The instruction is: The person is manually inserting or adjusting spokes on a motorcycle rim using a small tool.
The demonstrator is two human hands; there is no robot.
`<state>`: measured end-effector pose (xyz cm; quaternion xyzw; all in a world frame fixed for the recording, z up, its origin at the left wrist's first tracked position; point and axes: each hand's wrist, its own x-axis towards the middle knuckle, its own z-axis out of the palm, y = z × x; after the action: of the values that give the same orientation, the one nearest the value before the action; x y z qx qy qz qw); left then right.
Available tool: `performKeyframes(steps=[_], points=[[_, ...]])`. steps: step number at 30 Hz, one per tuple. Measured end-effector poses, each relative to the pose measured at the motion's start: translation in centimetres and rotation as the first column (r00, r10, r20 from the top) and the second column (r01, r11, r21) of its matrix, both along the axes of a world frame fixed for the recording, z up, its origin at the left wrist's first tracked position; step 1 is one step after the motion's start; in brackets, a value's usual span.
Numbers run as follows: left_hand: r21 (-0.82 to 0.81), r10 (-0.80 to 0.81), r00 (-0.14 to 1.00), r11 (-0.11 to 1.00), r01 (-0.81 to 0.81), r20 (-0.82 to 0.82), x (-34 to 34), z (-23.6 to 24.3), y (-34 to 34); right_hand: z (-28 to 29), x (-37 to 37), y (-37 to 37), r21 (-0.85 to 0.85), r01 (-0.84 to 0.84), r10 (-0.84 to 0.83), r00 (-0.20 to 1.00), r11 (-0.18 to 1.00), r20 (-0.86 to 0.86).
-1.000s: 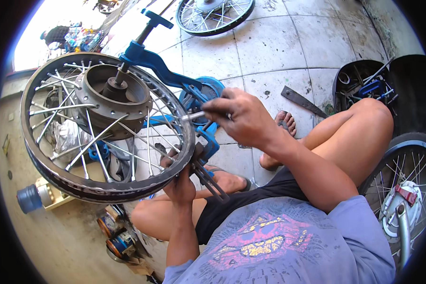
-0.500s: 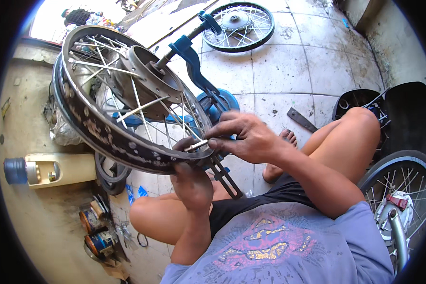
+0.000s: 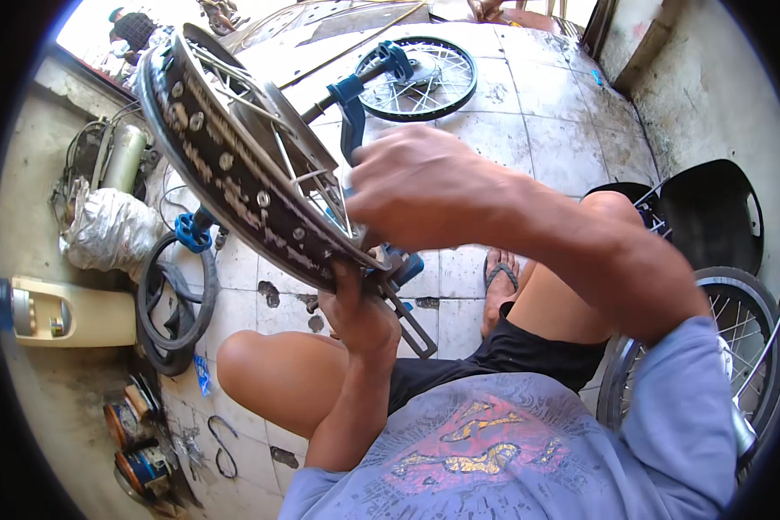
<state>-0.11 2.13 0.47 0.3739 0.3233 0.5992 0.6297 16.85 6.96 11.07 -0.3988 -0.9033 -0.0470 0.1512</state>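
Observation:
A spoked wheel rim with worn, flaking black paint is mounted on a blue wheel truing stand, tilted toward me. My left hand is closed on the rim's lower near edge, thumb up along its outer face. My right hand is curled beside the spokes, above the left one; its fingertips are largely hidden, as is anything in them. Just below the rim, a slotted dark metal bracket sticks out beside my left hand. The hub shows only partly behind the rim.
Another spoked wheel lies on the tiled floor beyond the stand. At left are black rubber tyres, a cut cream jug and several tins. A wheel with a tyre and a black plastic part stand at right.
My right hand has moved up and turned over, off the light-coloured piece it was pinching at the rim. The wheel appears turned more edge-on. My left hand stays at the rim's lower edge.

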Motion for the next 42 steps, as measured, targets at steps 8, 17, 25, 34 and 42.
performKeyframes(steps=[8, 17, 25, 34, 42], points=[[-0.052, -0.002, 0.999, 0.999, 0.004, 0.045, 0.5, 1.1, 0.2, -7.5, 1.0, -1.1, -0.789, 0.094, -0.559, 0.756, 0.607, -0.339], [-0.103, 0.051, 0.995, 0.994, -0.042, 0.085, 1.2, 2.1, -0.5, -12.5, 0.1, -4.6, -0.668, -0.132, -0.538, 0.489, 0.732, -0.686], [-0.016, 0.030, 0.999, 0.999, -0.030, -0.023, 0.5, 1.4, -0.5, -5.7, -0.1, -4.4, -0.219, 0.162, -0.255, 0.817, 0.962, -0.516], [0.256, 0.116, 0.977, 0.964, -0.067, -0.179, -0.8, 5.6, -0.1, 2.0, -0.8, -1.7, 0.037, 0.359, -0.317, 0.865, 0.933, -0.388], [0.126, -0.028, 0.996, 0.991, 0.039, -0.085, -0.9, 5.1, 0.1, 0.0, 0.1, -2.8, -0.184, 0.421, -0.440, 0.666, 0.888, -0.602]])
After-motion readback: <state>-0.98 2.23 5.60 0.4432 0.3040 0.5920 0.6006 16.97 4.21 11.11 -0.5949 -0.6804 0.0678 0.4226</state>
